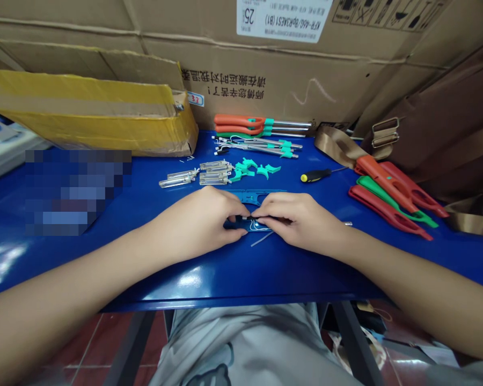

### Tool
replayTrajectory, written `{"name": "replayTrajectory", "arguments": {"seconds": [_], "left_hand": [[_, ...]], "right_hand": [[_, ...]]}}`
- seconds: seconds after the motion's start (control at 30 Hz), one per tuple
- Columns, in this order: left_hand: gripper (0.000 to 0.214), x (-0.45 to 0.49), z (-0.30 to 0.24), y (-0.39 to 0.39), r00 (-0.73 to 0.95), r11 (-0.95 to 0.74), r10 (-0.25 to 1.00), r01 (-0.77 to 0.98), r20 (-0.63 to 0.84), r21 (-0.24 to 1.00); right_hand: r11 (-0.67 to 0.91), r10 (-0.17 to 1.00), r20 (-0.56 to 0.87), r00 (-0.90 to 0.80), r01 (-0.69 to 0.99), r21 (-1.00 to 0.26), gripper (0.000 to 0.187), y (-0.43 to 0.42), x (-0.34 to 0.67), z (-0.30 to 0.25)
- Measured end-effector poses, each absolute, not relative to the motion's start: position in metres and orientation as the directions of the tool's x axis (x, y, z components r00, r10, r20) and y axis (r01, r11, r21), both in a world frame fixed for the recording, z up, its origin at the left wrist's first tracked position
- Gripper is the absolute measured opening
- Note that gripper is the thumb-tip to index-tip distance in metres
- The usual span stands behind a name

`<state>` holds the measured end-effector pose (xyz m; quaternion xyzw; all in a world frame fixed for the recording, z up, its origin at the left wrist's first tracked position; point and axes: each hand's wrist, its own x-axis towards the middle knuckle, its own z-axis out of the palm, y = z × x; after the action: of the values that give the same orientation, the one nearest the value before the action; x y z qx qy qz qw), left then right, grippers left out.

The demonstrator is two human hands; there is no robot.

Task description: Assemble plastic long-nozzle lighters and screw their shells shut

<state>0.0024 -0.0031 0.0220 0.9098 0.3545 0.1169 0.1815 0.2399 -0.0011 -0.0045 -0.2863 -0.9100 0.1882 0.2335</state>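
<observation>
A blue lighter casing half [261, 227] with thin white wires in it lies low on the table between my hands. My left hand [207, 222] grips its left end, with the thumb on the near side. My right hand [301, 214] bends over its right part, thumb and index finger pinched together near a small dark part at the wires; what they hold is hidden. A metal tip [348, 223] sticks out past my right wrist. Just behind my fingers lies a second blue casing half [251, 197]. A thin clear strip [261, 239] lies in front of the casing.
Clear fuel tanks [215, 172], turquoise triggers [245, 168], metal rods with wires [261, 146] and orange lighters [239, 123] lie behind. A screwdriver [316, 175] and coloured casings [390, 193] are at right. A yellow-taped box [145, 120] stands left; cardboard [225, 53] walls the back.
</observation>
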Motion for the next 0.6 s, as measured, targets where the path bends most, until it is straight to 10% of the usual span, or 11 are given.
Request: {"name": "replayTrajectory", "arguments": {"seconds": [0.6], "left_hand": [[0.020, 0.009, 0.024, -0.027, 0.757, -0.755, 0.653, 0.652, 0.018, -0.072]], "right_hand": [[0.723, 0.671, 0.317, -0.670, 0.497, -0.479, 0.012, 0.000, 0.239, -0.004]]}}
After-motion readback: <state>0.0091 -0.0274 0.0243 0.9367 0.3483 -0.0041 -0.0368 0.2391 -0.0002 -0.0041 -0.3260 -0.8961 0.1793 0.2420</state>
